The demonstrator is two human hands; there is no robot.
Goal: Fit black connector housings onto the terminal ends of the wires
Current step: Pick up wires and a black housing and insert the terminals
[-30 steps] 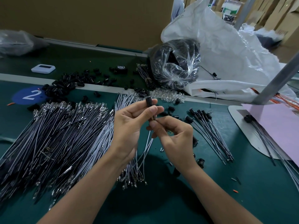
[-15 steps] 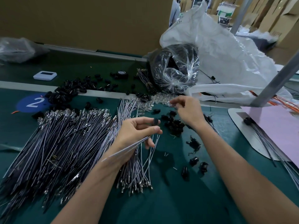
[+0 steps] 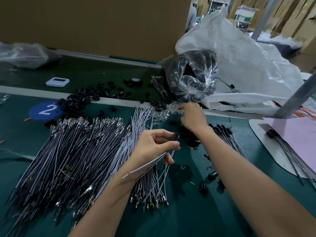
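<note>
My left hand [image 3: 153, 146] pinches a pair of thin wires [image 3: 145, 166] just below a black connector housing [image 3: 174, 136] fitted on their top end; the wires trail down-left over my wrist. My right hand [image 3: 193, 115] is stretched to the far side, its fingertips at a heap of small clear parts [image 3: 163, 112]; its fingers are partly hidden, so I cannot tell if it holds anything. Under my right forearm lie loose black housings [image 3: 189, 137]. A large pile of dark wires with metal terminals [image 3: 68, 159] fills the left. A smaller white-wire bundle [image 3: 153, 190] lies under my left wrist.
Wires with housings fitted [image 3: 227, 139] lie to the right. More black housings [image 3: 80, 100] lie scattered behind the pile, and a few [image 3: 212, 175] by my right arm. A clear bag of black parts [image 3: 189, 77], a white sack [image 3: 248, 65], a metal post [image 3: 297, 96] and a pink sheet [image 3: 299, 134] stand far right.
My right hand has let go of the wire and housing that both hands held, and has reached away to the clear parts. My left hand keeps the wires and has dropped slightly.
</note>
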